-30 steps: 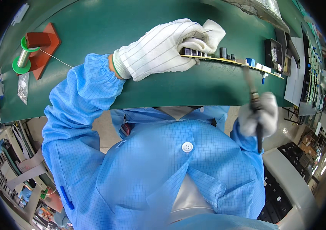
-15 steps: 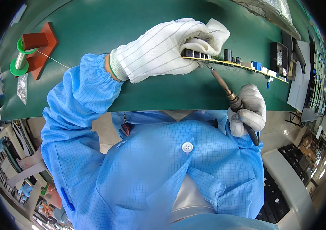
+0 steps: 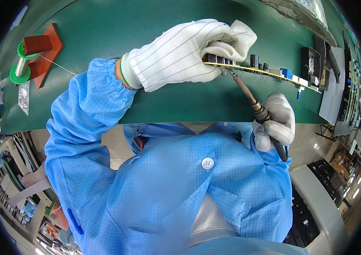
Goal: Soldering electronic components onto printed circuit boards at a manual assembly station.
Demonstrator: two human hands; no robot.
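Observation:
My left hand (image 3: 189, 53), in a white striped glove, is closed on the left end of a circuit board (image 3: 269, 73). The board is seen nearly edge-on, with black, blue and white components on its upper face. In my gloved right hand (image 3: 278, 121) is a soldering iron (image 3: 248, 94), held by its dark grip with the cord running down behind. Its tip meets the underside of the board close to my left fingers; whether it touches a joint is too small to tell. My left fingertips are partly hidden behind the glove's folds.
At the left, a solder wire spool (image 3: 20, 66) with green flanges sits on a red stand (image 3: 49, 55), its wire trailing toward my left sleeve. A small clear bag (image 3: 23, 98) lies below it. A black tray (image 3: 310, 63) and more circuit boards (image 3: 352, 91) stand at the right of the green table (image 3: 167, 110).
The board and the iron's tip have shifted very slightly to the right with my hands. Both grips stay the same.

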